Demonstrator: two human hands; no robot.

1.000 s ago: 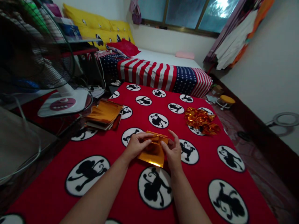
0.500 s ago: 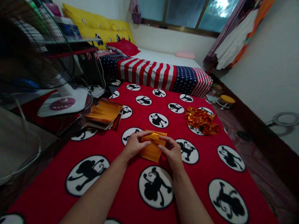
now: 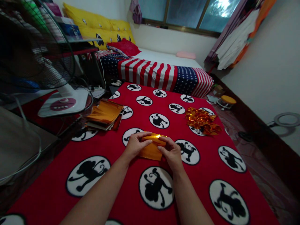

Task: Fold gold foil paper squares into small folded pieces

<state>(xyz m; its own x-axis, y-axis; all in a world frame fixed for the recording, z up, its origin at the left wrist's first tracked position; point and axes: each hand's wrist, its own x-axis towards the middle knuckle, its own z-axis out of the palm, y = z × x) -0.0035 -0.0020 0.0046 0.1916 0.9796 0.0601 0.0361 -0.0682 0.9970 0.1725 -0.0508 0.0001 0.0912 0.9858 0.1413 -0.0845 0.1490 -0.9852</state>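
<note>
A sheet of shiny gold foil paper (image 3: 150, 152) is held between my two hands just above the red cloth (image 3: 126, 193). My left hand (image 3: 136, 145) pinches its left side between thumb and fingers. On the right side, my right hand (image 3: 172, 151) grips the same sheet in a like pinch. The sheet's far part is bent over and catches the light. Left of my hands lies a stack of gold foil paper (image 3: 105, 112). Off to the right sits a heap of folded gold foil pieces (image 3: 201, 120).
A fan (image 3: 63, 103) stands to the left beside the stack. Behind the cloth-covered surface is a bed (image 3: 150, 70) with a striped and starred cover. A yellow stool (image 3: 227, 100) and a ring-shaped lamp (image 3: 287, 120) are on the right.
The near edge of the gold foil paper has risen slightly, and its far part now shines brighter. Both hands have stayed almost in place.
</note>
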